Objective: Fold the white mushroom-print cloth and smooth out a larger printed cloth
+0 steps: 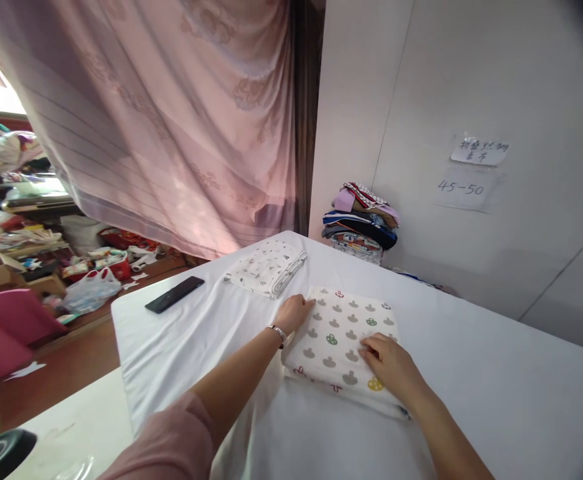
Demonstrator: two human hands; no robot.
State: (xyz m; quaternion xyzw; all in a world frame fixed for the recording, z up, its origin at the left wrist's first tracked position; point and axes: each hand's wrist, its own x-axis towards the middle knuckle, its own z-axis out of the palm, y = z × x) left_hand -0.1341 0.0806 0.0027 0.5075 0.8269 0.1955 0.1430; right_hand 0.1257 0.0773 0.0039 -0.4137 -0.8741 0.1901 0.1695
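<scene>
A folded white cloth (341, 340) printed with grey, green, yellow and red mushrooms lies on the sheet-covered table in front of me. My left hand (295, 315) is at its upper left edge, fingers closed on the fabric there. On the right part of its top, my right hand (388, 360) presses down with bent fingers drawn together at the surface. Part of the cloth's right side is hidden behind that hand. Just beyond my left hand, a second folded white cloth (266, 267) with small dark prints lies by itself.
A black phone (175, 295) lies at the table's left side. Beyond the far edge stands a pile of folded clothes (361, 220) against the white wall. A pink curtain (196, 133) hangs behind. Bags and boxes (94, 290) crowd the floor on the left.
</scene>
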